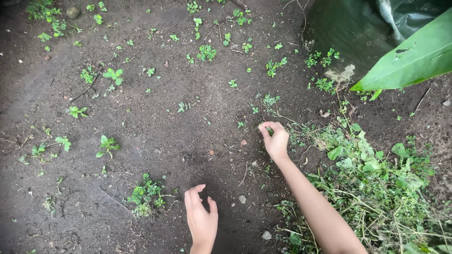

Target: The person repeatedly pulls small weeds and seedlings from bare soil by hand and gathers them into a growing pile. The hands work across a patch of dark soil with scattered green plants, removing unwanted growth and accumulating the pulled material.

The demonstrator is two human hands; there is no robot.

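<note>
My right hand (275, 139) reaches out over dark soil, its fingers pinched on a small green weed (269, 129) at the ground. My left hand (201, 216) hovers low near the bottom of the view with fingers apart, holding nothing. A leafy weed clump (146, 194) grows just left of that hand. To the right of my right forearm lies a heap of pulled weeds (376, 183) with tangled stems and leaves.
Small weeds dot the bare soil (155, 122), such as one seedling (108, 145) at the left and several near the top (206, 52). A dark plastic sack (358, 33) and a big green leaf (414, 56) fill the top right. Small stones (242, 199) lie nearby.
</note>
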